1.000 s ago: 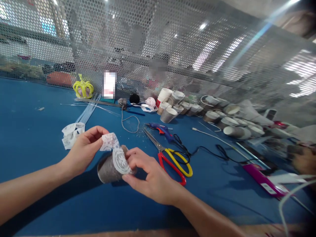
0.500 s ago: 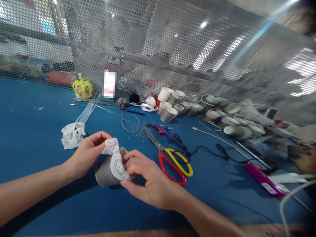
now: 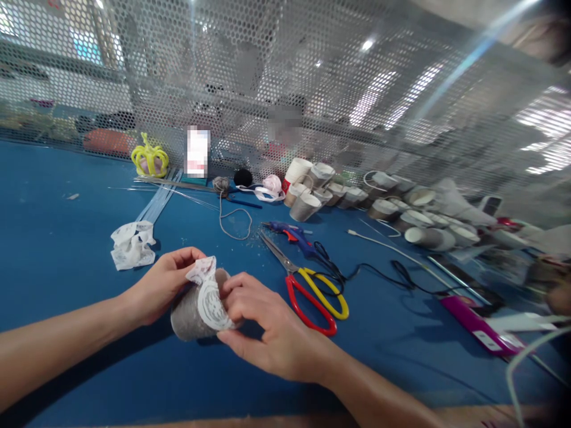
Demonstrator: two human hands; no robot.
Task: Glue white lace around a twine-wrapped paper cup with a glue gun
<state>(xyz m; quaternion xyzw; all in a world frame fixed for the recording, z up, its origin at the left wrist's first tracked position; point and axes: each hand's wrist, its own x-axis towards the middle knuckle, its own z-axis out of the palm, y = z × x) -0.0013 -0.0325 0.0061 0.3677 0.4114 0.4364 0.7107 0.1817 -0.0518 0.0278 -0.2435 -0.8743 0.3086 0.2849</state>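
Note:
A grey, fabric-like covered cup [image 3: 190, 315] lies tilted on the blue table, its rim end towards my right hand. White lace trim [image 3: 213, 306] curves over its side near that end. My left hand [image 3: 163, 282] pinches the free upper end of the lace between thumb and fingers. With fingers at the rim and thumb underneath, my right hand [image 3: 263, 324] grips the cup and presses the lace's lower end; the fingertips inside are partly hidden. Just right of that hand lie scissors [image 3: 289, 267] with red and yellow handles, and a blue glue gun [image 3: 292, 235] behind them.
A crumpled lace piece [image 3: 132, 245] lies at left. Along the mesh partition [image 3: 214, 77] stand a yellow crown-shaped item [image 3: 150, 159], a grey yarn ball [image 3: 220, 184] and several covered cups [image 3: 306, 206]. Black cord trails right towards a purple power strip [image 3: 479, 327].
My left hand has lowered slightly with the lace end, bringing it closer to the cup. The cup has shifted a little; my right hand keeps nearly the same place.

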